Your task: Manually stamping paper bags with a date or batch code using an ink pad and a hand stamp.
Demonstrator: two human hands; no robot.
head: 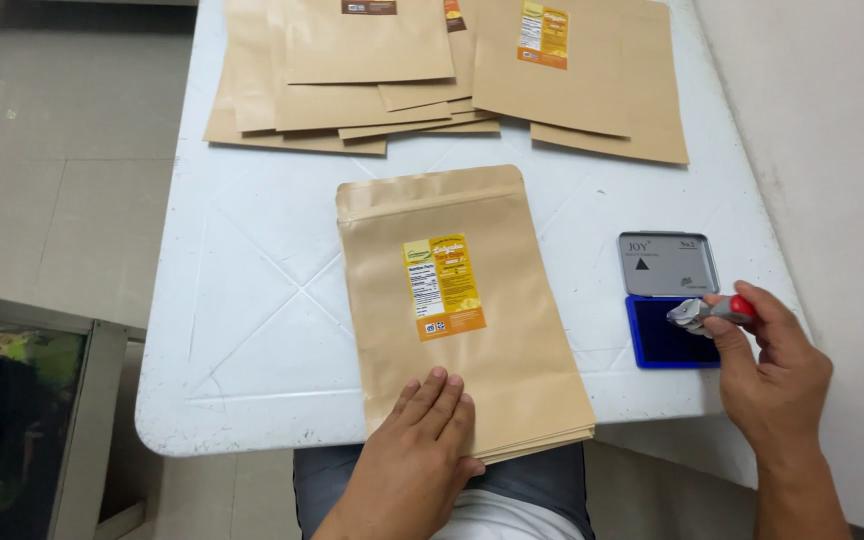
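- White table (pixel 252 330) with creased top stands by a pale wall (pixel 812 120).
- Glossy tiled floor (pixel 62 150) reflects light at left.
- Grey metal frame (pixel 92 420) at lower left.

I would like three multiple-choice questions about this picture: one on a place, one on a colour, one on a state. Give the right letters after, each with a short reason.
1. Where does the left hand rest?
A. On the ink pad
B. On the near end of the front stack of pouches
C. On the far pile of pouches

2. What colour is the ink pad in its open case?
A. Blue
B. Red
C. Black

3. How is the stamp in the right hand?
A. Lying on the table
B. Held over the ink pad
C. Pressed on a pouch label

Answers: 1 B, the palm lies flat on the near edge of the stack. 2 A, the pad surface is deep blue under the raised grey lid. 3 B, the fingers grip it over the pad.
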